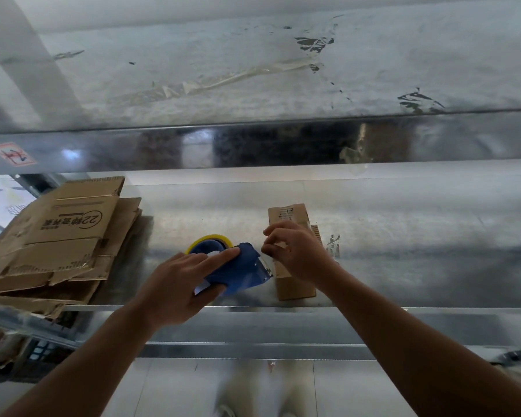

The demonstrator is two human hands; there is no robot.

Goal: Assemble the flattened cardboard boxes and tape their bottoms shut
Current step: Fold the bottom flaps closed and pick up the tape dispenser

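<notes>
Left hand: the left hand [175, 284] grips a blue tape dispenser [241, 272] from the near side, with the thumb underneath and the forefinger laid straight along the top.
Tape dispenser: it is held low over the counter [403, 236], with its front edge pointing right towards the small box; I cannot tell whether it touches the metal.
Tape roll: a roll with a yellow rim [206, 239] sits at the far end of the dispenser, partly hidden by the blue body.
Right hand: the right hand [295, 251] has its fingers curled and drawn together against the thumb at the dispenser's front edge, pinching the clear tape [267, 264], which shows only as a faint glint just below the fingertips.
Small box: a small folded-up cardboard box [289, 215] lies on the counter under the right hand, its long side running away from the person, just to the right of the dispenser.
Flat boxes: a stack of flattened boxes [63, 236] lies at the left end of the counter, well apart from the hands, with the top sheet printed and its edges ragged.
Counter: shiny metal, with a raised lip along the near edge.
Upper shelf: a scuffed metal shelf [163, 55] runs above, with a crumpled strip of old tape [253, 75] stuck to it.
Sticker: a red and white sticker [12, 154] sits on the shelf's front edge at far left.
</notes>
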